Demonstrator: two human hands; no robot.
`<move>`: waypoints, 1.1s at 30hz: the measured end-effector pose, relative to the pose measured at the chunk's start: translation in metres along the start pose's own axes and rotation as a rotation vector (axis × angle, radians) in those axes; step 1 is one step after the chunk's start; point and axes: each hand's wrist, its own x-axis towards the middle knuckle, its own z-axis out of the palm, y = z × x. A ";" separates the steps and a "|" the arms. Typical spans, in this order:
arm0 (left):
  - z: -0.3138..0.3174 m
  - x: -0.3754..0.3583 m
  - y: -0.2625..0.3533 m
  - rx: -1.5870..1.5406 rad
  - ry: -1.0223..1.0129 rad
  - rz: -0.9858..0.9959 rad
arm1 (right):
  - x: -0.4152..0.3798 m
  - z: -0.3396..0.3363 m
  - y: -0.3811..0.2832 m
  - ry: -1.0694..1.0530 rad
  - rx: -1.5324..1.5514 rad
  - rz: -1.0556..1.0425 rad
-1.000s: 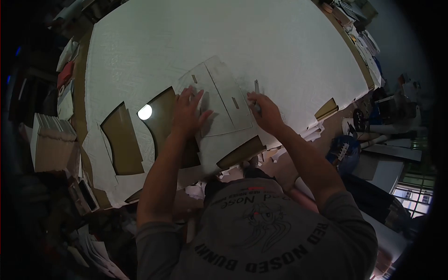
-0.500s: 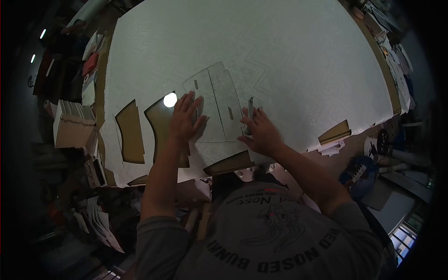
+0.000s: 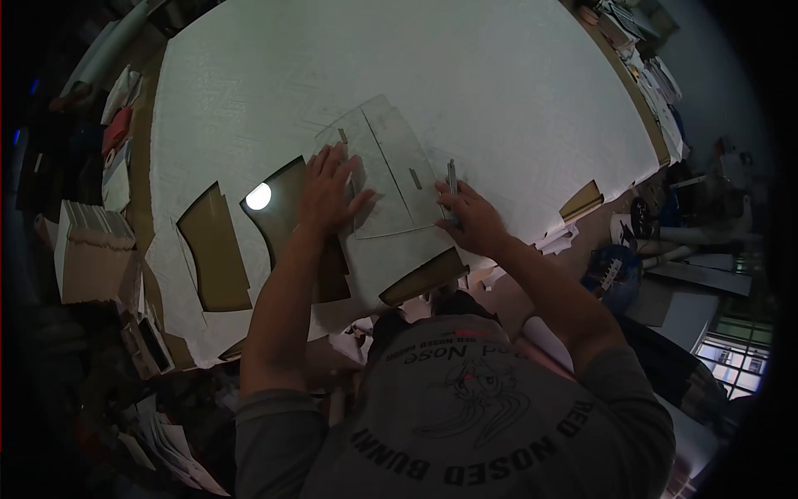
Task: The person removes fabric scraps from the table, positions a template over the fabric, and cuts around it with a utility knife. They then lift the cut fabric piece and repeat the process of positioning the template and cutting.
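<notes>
A clear pattern template (image 3: 397, 158) with a dark line down it and small slots lies flat on the pale sheet material (image 3: 274, 91). My left hand (image 3: 330, 191) rests on the template's left side, fingers spread and flat. Just off its right edge, my right hand (image 3: 474, 218) has its fingers closed around a slim metallic utility knife (image 3: 452, 176), which points away from me. Its tip end shows above the fingers; the rest is partly hidden by the hand. Curved openings (image 3: 214, 249) cut in the sheet show the brown surface below, left of my left arm.
A further cut-out (image 3: 426, 274) lies near the front edge, and another (image 3: 582, 200) at the right. A thick stack of card pieces (image 3: 96, 241) stands beside the table's left side. Papers (image 3: 636, 41) line the far right edge. A round glare spot sits on the left opening.
My view has turned a little, so the table appears shifted left. My right hand has moved slightly right of the template with the knife. My left hand stays flat on the template.
</notes>
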 end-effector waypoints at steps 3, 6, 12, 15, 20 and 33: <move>-0.003 -0.001 0.000 0.002 0.016 0.016 | -0.003 0.002 -0.014 0.034 0.037 0.078; -0.005 -0.001 0.002 0.024 -0.027 -0.006 | -0.009 0.008 -0.014 0.110 0.033 0.111; -0.005 0.000 0.003 0.035 -0.081 -0.036 | -0.007 0.003 -0.007 0.073 -0.020 0.083; -0.006 0.002 0.005 0.046 -0.098 -0.037 | -0.002 -0.002 -0.002 0.054 0.027 0.076; -0.009 0.004 0.009 0.075 -0.128 -0.045 | -0.002 -0.002 0.001 0.066 0.089 0.047; -0.015 0.011 0.012 0.134 -0.176 -0.030 | -0.002 -0.002 0.003 0.086 0.111 0.030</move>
